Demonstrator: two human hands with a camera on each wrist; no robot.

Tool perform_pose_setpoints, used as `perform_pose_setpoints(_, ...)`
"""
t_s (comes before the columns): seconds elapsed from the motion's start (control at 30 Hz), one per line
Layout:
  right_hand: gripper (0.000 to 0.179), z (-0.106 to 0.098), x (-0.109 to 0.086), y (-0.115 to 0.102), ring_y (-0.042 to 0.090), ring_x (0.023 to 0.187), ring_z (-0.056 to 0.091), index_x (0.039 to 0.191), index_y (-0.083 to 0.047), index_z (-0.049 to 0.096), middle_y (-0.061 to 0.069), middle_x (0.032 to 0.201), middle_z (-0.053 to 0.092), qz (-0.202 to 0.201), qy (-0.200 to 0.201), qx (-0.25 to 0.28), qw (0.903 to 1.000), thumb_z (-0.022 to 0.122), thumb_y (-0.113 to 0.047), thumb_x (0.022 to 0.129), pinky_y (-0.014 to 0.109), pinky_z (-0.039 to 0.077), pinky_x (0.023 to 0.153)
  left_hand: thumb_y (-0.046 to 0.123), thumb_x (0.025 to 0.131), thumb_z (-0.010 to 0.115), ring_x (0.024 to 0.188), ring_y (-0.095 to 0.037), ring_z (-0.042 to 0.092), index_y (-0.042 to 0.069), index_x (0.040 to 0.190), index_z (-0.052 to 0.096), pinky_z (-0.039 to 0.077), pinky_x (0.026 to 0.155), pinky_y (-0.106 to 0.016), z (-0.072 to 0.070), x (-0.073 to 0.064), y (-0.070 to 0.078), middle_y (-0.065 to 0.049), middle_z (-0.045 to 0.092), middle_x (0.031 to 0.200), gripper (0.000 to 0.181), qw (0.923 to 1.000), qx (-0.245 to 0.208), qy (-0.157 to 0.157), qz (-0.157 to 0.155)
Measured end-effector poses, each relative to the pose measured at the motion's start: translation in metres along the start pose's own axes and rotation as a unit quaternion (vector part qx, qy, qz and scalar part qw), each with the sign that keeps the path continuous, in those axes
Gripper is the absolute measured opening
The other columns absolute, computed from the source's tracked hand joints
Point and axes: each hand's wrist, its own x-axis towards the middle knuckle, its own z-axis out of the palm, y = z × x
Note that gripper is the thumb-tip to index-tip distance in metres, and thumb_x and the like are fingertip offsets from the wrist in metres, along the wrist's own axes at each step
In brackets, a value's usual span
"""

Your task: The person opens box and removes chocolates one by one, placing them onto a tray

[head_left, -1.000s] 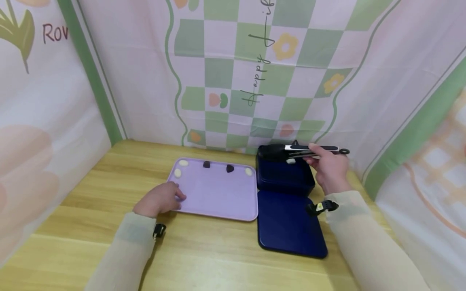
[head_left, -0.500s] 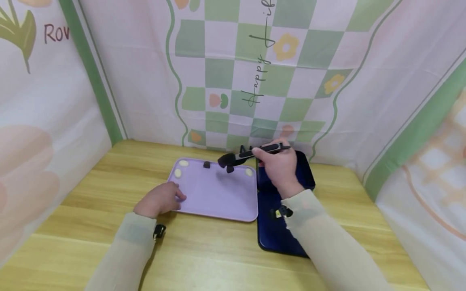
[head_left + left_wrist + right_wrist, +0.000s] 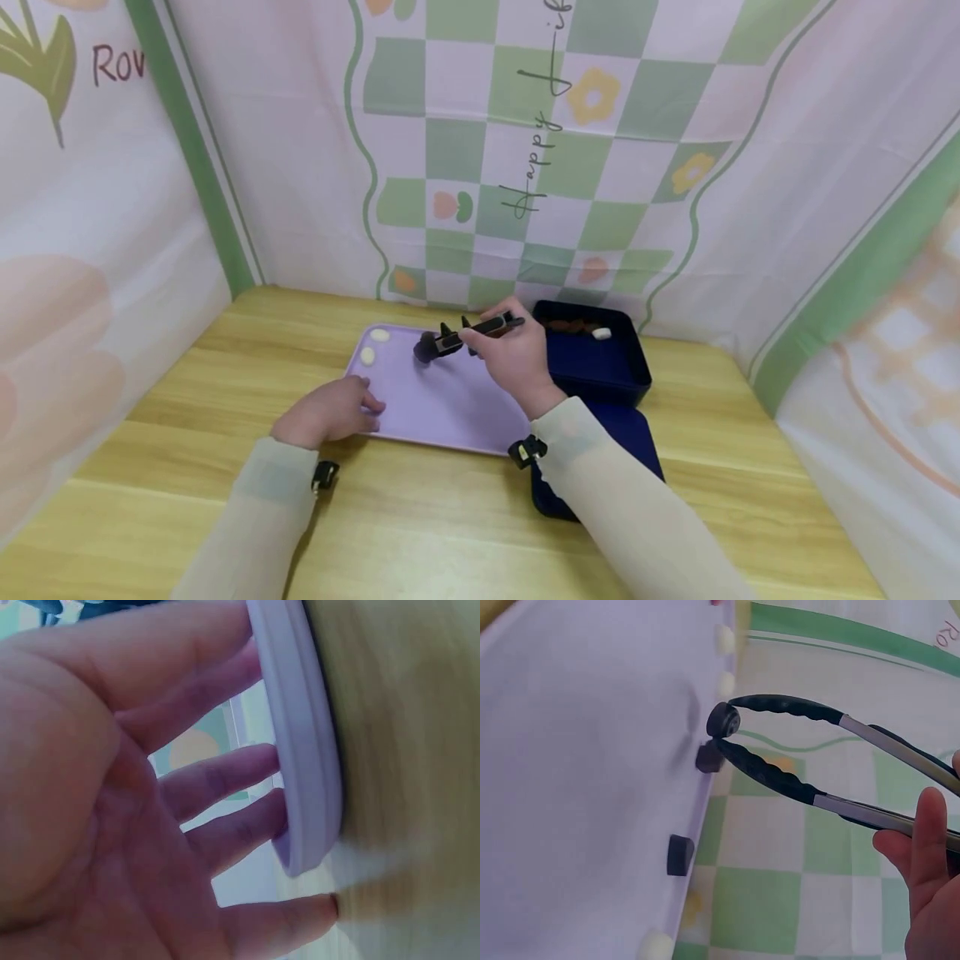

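My right hand grips black-tipped tongs above the far side of a lilac tray. In the right wrist view, a small dark, rounded piece sits between the tong tips. Close below it lies a dark block, and a second dark block lies farther along the rim. Oval white pieces lie at the tray's far left corner. My left hand rests at the tray's near left edge, its spread fingers touching the rim; one fingertip reaches the wood.
Right of the tray stands a dark blue box, holding brown pieces and a white piece. A dark blue lid lies in front of it, partly under my right forearm. A patterned cloth hangs behind the wooden table.
My right hand has carried the tongs left, from over the box to over the tray's far side. The box's contents have come into sight. My left hand stays at the tray's edge.
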Motion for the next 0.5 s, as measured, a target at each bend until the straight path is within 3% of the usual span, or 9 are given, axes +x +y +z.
perform_pose_setpoints(0.13,0.034,0.006,-0.003,0.001,0.021,0.065,0.066,0.100,-0.008,0.059,0.005,0.079,0.068,0.000,-0.010,-0.020,0.9997,0.085,-0.019,0.081,0.039,0.053,0.051,0.024,0.095,0.067,0.140,-0.049,0.030,0.012,0.126,0.070,0.023,0.113,-0.062,-0.001,-0.005,-0.002,-0.024,0.034,0.155,0.034,0.9998,-0.002,-0.018,0.007)
perform_pose_setpoints(0.3,0.032,0.009,-0.004,0.000,0.018,0.066,0.065,0.097,-0.010,0.060,0.001,0.080,0.067,-0.029,-0.006,-0.049,0.9984,0.086,-0.018,0.080,0.038,0.053,0.051,0.033,0.100,0.061,0.141,-0.048,0.026,0.017,0.140,0.060,0.023,0.112,-0.064,0.002,-0.011,-0.007,-0.022,0.026,0.159,0.043,0.9988,0.024,-0.037,0.020)
perform_pose_setpoints(0.5,0.032,0.010,-0.005,0.000,0.016,0.065,0.062,0.097,-0.013,0.061,-0.001,0.079,0.066,-0.053,-0.001,-0.074,0.9958,0.087,-0.019,0.079,0.036,0.053,0.051,0.037,0.096,0.065,0.141,-0.050,0.025,0.013,0.150,0.047,0.025,0.107,-0.071,0.010,-0.016,-0.002,-0.028,0.024,0.157,0.062,0.9974,0.058,-0.027,0.033)
